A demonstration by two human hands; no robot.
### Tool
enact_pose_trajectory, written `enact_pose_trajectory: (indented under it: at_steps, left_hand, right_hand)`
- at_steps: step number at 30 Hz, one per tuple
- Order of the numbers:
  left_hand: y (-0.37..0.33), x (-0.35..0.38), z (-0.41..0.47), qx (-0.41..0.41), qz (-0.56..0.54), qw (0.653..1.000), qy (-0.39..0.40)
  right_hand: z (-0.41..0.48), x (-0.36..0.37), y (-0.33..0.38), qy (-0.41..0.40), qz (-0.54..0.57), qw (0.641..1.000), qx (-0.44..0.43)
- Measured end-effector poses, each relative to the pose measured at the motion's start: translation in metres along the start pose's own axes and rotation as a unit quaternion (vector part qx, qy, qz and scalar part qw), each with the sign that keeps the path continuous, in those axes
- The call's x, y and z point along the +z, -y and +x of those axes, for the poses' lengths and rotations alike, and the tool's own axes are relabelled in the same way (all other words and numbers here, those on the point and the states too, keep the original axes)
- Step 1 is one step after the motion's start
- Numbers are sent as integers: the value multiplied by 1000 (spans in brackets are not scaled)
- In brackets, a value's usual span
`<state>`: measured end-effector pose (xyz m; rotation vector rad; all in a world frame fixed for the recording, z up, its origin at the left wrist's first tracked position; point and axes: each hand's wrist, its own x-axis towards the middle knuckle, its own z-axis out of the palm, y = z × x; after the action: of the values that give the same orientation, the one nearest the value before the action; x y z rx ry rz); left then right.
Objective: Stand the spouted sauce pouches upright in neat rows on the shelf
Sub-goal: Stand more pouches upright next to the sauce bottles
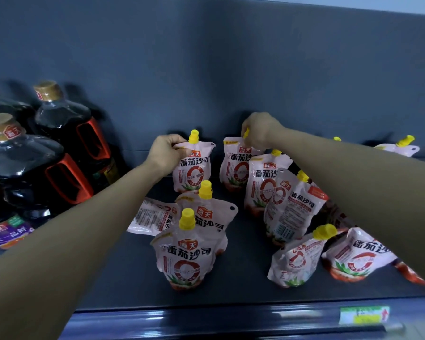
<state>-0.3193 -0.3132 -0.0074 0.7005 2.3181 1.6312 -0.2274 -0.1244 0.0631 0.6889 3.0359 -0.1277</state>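
Just below the fingers of my left hand (166, 153), the back-row pouch (192, 170) stands on the shelf (243, 278), long axis vertical, spout up; they pinch its top corner. Right hand (258, 133) fingers clamp the neighbouring pouch (233, 168) by its yellow spout, pouch upright beneath. Flat pouch (152, 217) lies nearer left hand, toward me.

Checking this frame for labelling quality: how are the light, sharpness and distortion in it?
Head view: dim, bluish light; soft shadows fall on the back wall behind the dark bottles, the left hand and the right hand; glare streaks the bottles' shoulders; the wide lens bows the shelf front edge; the price tag there is blurred, while the front pouch print reads sharply.
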Motion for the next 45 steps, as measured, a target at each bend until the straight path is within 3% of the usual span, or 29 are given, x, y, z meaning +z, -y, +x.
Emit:
enact_pose_trajectory:
  at_steps: [8, 15, 18, 21, 25, 30, 39, 45]
  left_hand:
    - [-10, -2, -3, -30, 60, 997, 32]
    - [-51, -11, -8, 52, 64, 988, -134]
    - [-71, -4, -18, -29, -36, 998, -39]
    - [-86, 5, -28, -158, -189, 965, 86]
    - [-98, 9, -32, -175, -309, 926, 125]
    - [-94, 20, -35, -184, -307, 928, 107]
    - [-89, 18, -29, -213, -261, 937, 97]
    - [-86, 19, -32, -212, -194, 951, 113]
  right_hand:
    - [0, -40, -3, -124, 80, 989, -11]
    - [-14, -78, 0, -213, 237, 947, -48]
    - [-20, -97, 3, -246, 311, 917, -46]
    - [-29, -115, 8, -262, 353, 897, -38]
    - [-39, -122, 13, -254, 384, 887, -41]
    - [-42, -120, 17, -238, 361, 899, -67]
    - [-33, -111, 13, -229, 385, 893, -32]
    - [-29, -103, 18, -231, 326, 912, -95]
